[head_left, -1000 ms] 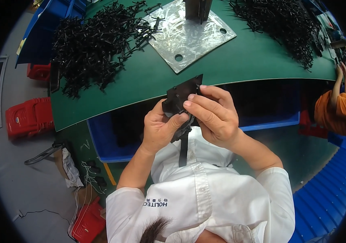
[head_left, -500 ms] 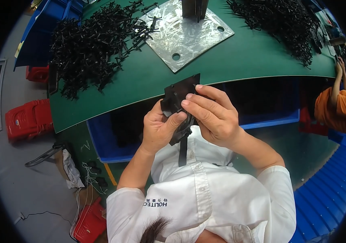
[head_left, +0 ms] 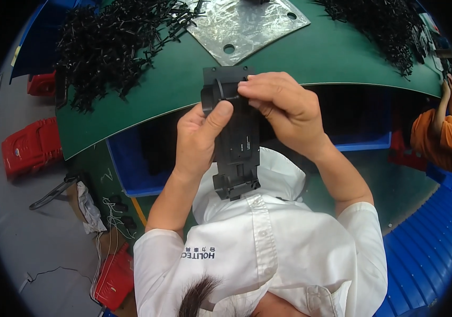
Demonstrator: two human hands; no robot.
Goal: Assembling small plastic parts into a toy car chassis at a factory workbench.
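Clasping black part (head_left: pixel 243 137): left hand (head_left: pixel 196 137) | right hand (head_left: pixel 292 108) half-curled, fingertips (head_left: pixel 243 87) touching it, grip unclear | blue bin (head_left: pixel 138 186): contents too dark

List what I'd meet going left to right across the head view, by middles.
Red plastic object → left pile of small black parts → left hand → long black plastic part → right hand → right pile of small black parts → co-worker's orange top.

Black part (head_left: pixel 243 127) you hold: plastic-looking, mostly matt and smooth
Your shirt (head_left: pixel 310 248): soft-looking cloth, matt, creased
Table (head_left: pixel 342 63) before you: smooth, faint sheen
Plate (head_left: pixel 252 31) on it: bare metal, shiny, scuffed
Pieces (head_left: pixel 104 50) heaped at your left: plastic-looking, slightly glossy
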